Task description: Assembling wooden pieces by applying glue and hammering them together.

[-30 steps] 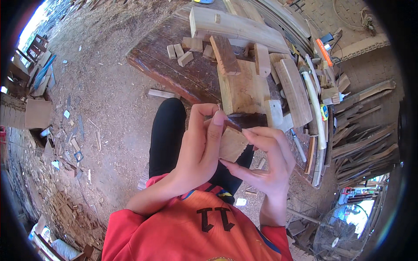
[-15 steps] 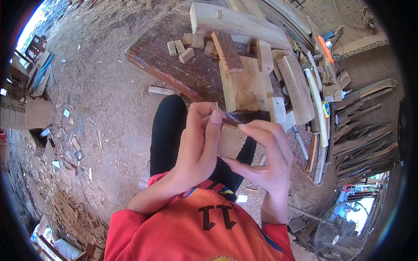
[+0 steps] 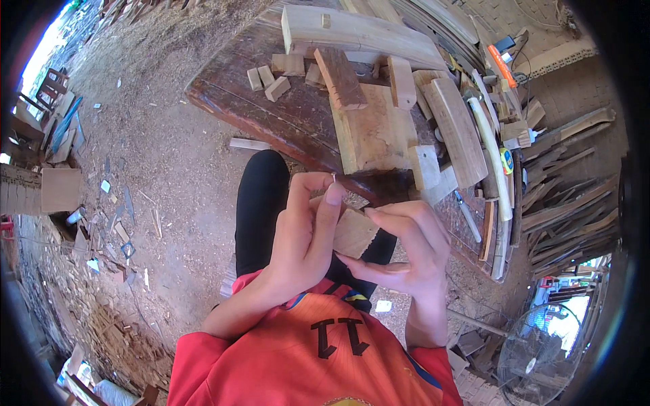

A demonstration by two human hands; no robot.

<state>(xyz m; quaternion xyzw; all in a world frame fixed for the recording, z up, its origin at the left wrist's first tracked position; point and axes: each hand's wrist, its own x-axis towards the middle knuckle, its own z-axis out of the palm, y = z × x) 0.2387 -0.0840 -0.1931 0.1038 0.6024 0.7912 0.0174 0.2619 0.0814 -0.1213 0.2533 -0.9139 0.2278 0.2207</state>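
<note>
Above my lap, my left hand pinches a tiny, thin nail-like piece between thumb and forefinger; its exact kind is too small to tell. My right hand grips a small pale wooden block by its side, thumb below and fingers above. One edge of this block is jagged. Its left part disappears behind my left hand, whose other fingers are curled and partly hidden.
Ahead stands a dark wooden workbench. On it lie a thick board, a long beam, several offcuts, a chisel-like tool and a tape measure. At lower right is a fan. Wood scraps litter the floor.
Both hands sit slightly lower in the picture, with the block and small piece still held. The bench appears shifted a little left as the view moves.
</note>
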